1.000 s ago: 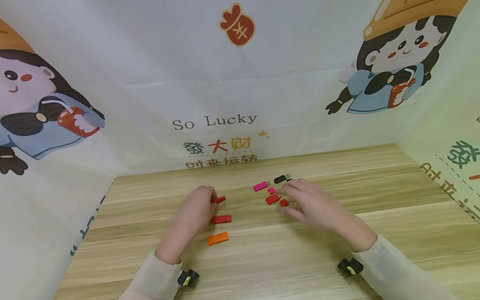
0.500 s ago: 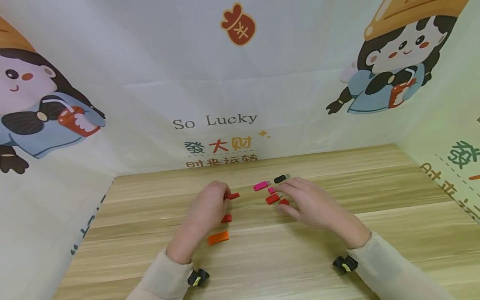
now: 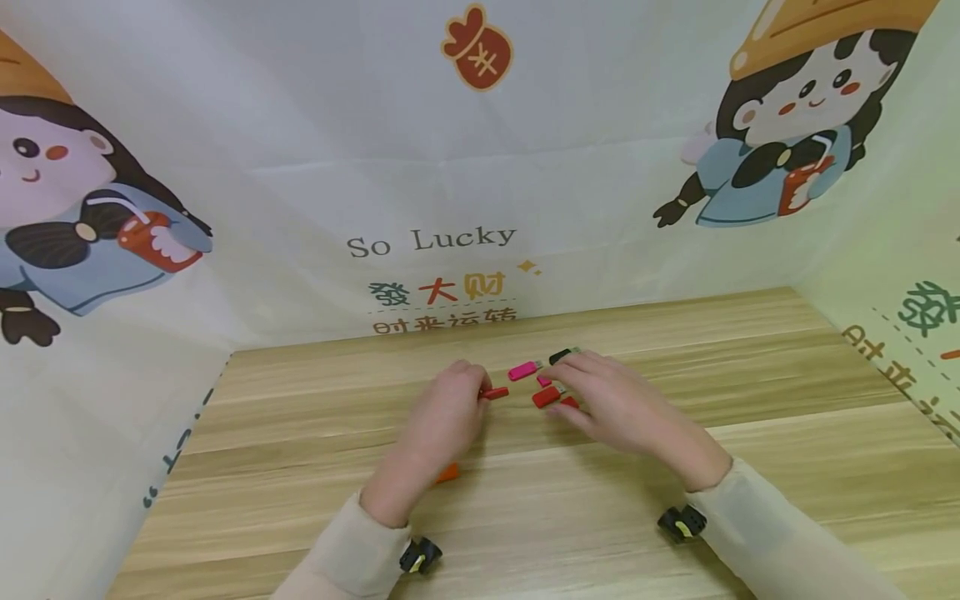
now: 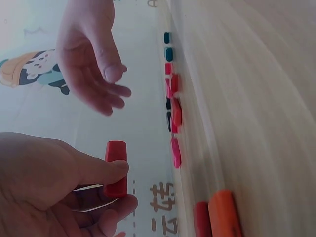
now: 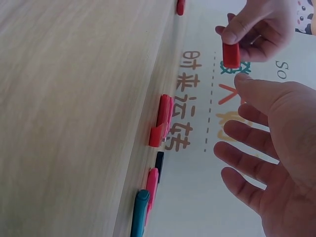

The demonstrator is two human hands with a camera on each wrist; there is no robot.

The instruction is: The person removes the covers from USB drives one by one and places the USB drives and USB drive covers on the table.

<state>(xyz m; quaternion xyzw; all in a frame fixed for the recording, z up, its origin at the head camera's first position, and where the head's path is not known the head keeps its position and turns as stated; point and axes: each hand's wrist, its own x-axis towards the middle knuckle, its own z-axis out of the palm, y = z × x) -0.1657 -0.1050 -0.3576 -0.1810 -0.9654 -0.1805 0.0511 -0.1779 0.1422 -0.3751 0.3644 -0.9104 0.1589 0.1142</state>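
A red USB stick [image 4: 116, 169] is pinched between the thumb and fingers of my left hand [image 3: 446, 412], held above the table left of the other sticks. My right hand [image 3: 618, 400] hovers with spread, relaxed fingers over the group and holds nothing. Beside and partly under it lie a pink stick [image 3: 523, 370], a red stick [image 3: 547, 396], a black stick [image 3: 559, 357] and small pink and red caps. An orange piece [image 3: 447, 473] lies below my left forearm, which partly hides it; in the left wrist view a red piece [image 4: 201, 219] lies beside it.
The wooden table [image 3: 300, 467] meets a printed white cloth [image 3: 322, 192] at its back and sides. In the right wrist view a teal piece [image 5: 140, 212] lies near more pink ones.
My left hand has moved right with the red stick, towards the group, and its arm now covers the lower red piece. My right hand has shifted slightly left.
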